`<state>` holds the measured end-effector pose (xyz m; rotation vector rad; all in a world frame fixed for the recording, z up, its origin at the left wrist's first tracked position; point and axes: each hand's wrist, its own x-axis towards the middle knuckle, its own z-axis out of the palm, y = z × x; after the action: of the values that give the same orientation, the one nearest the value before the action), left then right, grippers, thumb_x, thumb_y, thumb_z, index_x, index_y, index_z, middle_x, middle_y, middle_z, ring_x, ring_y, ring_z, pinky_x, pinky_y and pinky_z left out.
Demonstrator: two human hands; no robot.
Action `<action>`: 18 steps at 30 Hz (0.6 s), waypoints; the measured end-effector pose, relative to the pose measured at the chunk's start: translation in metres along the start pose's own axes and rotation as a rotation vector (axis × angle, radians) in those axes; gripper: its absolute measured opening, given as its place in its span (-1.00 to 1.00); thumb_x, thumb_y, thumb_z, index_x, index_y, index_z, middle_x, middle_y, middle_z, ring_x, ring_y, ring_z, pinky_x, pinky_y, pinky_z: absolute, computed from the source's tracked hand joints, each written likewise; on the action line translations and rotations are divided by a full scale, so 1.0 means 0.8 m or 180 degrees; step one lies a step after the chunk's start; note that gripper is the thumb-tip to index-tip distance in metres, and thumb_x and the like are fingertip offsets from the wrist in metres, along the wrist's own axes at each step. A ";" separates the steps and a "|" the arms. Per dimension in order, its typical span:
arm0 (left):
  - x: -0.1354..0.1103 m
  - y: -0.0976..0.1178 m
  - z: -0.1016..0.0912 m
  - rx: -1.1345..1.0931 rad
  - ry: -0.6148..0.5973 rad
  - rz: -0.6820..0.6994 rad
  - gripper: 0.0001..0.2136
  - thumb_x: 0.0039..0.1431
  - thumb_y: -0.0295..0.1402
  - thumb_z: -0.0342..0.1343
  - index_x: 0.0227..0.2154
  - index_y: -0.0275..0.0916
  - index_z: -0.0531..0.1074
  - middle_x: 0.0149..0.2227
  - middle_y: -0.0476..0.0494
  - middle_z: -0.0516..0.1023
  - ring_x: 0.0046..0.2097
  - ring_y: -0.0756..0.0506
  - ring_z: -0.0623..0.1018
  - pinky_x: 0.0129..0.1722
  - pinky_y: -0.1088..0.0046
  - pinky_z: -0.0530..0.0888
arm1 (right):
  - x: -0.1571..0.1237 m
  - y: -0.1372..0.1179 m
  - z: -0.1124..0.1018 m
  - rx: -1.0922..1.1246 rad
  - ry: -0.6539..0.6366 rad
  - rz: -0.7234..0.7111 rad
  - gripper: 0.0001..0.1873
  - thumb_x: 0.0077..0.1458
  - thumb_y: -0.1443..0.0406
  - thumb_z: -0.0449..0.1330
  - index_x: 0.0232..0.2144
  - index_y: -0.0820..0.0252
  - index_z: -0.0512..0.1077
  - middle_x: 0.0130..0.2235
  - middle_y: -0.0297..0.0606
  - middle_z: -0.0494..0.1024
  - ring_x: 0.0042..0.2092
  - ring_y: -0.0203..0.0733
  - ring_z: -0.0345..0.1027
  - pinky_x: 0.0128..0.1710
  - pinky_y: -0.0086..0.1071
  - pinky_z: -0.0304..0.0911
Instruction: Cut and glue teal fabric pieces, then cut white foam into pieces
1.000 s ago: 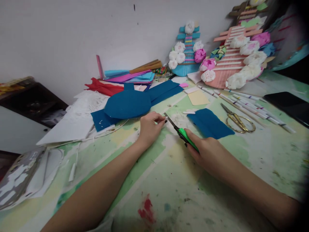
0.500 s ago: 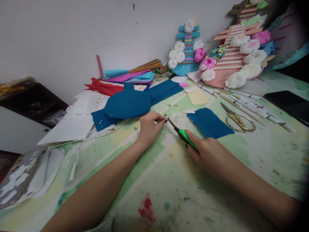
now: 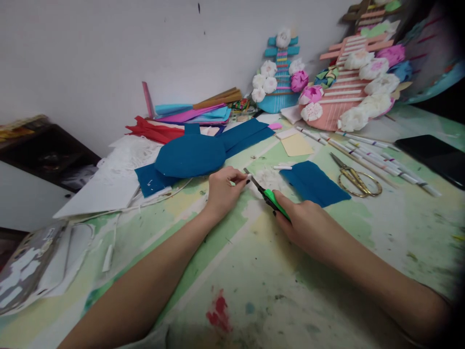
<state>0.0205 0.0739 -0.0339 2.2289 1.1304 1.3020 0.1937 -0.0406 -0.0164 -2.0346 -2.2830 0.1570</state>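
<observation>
And here, over the paint-stained tabletop (image 3: 261,281), the two hands are brought close together, well in front of the body. A small white piece (image 3: 249,178) is pinched in the left hand (image 3: 224,191), thumb and forefinger closed narrow on it; most of it is covered by the fingertips, so its own long axis cannot be told.

From the other side, the green-and-black cutter (image 3: 271,196) is gripped in the right hand (image 3: 305,220), fingers wrapped round the handle. Its long axis is laid on a slant: the handle is held at near right, the blade (image 3: 253,178) is pointed away and to the left, and the tip is carried just past the left fingertips. Whether white piece and blade are touching cannot be made out.

So the white piece is placed to the far left of the right hand, right at the blade's end, with the left hand the nearer by far. White scraps (image 3: 271,179) are scattered just beyond the blade. The blue oval piece (image 3: 192,155) is seen beyond the left hand, to its left; the blue rectangle (image 3: 315,184) is set just beyond the right.
</observation>
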 end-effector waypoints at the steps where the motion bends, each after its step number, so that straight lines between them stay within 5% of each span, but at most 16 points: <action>1: 0.000 0.000 0.000 -0.0005 0.0005 0.0002 -0.94 -0.02 -0.48 0.24 -0.53 -0.24 0.53 -0.48 -0.05 0.59 -0.43 -0.01 0.53 -0.39 0.48 0.44 | -0.001 0.000 0.000 -0.0002 0.0010 -0.0004 -0.52 0.21 0.27 -0.08 0.15 0.22 0.26 -0.56 -0.22 0.41 -0.58 -0.21 0.15 -0.55 -0.33 -0.29; 18: 0.001 0.003 -0.003 -0.0045 -0.0064 0.0000 -0.94 -0.02 -0.49 0.25 -0.52 -0.21 0.56 -0.47 -0.05 0.61 -0.43 -0.02 0.55 -0.39 0.47 0.45 | 0.013 -0.010 -0.006 -0.0128 -0.0206 0.0126 -0.48 0.24 0.26 -0.07 0.23 0.23 0.17 -0.46 -0.10 0.50 -0.47 -0.10 0.32 -0.55 -0.35 -0.21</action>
<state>0.0196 0.0723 -0.0307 2.2271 1.1105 1.2806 0.1851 -0.0310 -0.0104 -2.1258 -2.3024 0.1833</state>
